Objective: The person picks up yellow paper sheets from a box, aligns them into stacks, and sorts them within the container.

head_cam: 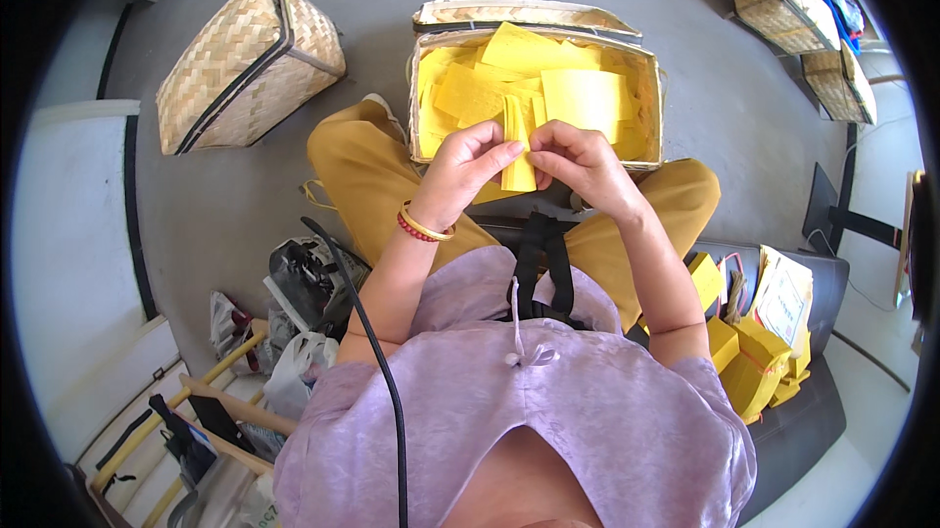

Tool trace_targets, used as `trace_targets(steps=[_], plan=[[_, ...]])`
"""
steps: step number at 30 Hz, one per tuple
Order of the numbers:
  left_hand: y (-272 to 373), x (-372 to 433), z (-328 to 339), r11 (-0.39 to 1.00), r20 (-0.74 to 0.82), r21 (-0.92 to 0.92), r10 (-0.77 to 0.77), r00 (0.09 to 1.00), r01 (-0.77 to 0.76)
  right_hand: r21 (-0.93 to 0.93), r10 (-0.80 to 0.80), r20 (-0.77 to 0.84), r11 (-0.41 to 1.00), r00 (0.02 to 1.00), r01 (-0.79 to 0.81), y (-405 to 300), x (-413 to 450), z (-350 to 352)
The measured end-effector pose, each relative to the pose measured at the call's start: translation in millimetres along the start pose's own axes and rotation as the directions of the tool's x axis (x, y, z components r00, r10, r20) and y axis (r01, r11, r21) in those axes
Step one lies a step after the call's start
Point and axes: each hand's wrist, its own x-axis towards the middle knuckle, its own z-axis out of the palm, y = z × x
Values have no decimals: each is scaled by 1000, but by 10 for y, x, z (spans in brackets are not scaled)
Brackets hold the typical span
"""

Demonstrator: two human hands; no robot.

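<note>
A narrow, folded strip of yellow paper [519,172] stands lengthwise between my two hands, its layers showing at the far end. My left hand [474,161] grips it from the left, thumb across the front. From the right, my right hand [580,164] pinches its edge between thumb and fingers. Just beyond the hands sits an open woven bamboo basket [657,94], filled with loose yellow paper sheets [584,98]. Its lid [525,12] rests at the far side. Part of another yellow sheet [499,192] shows below my left hand.
A closed woven basket [253,72] stands on the floor at left. Stacks of yellow paper [756,359] lie on the dark seat [800,440] at right. Bags [301,374] and a wooden rack [213,374] are at lower left. More baskets [782,3] stand far right.
</note>
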Motion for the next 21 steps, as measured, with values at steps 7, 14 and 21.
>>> trace_targets(steps=[7,14,21], plan=[[-6,-17,-3,998,-10,-56,-3,1000,2,-9,-108,-25,994,994,108,112,6,5],[-1,15,10,999,6,-44,5,1000,-5,86,-31,-24,996,999,33,90,-33,-15],[-14,26,62,999,-2,-40,28,1000,-28,0,-78,-74,997,994,78,95,-59,-16]])
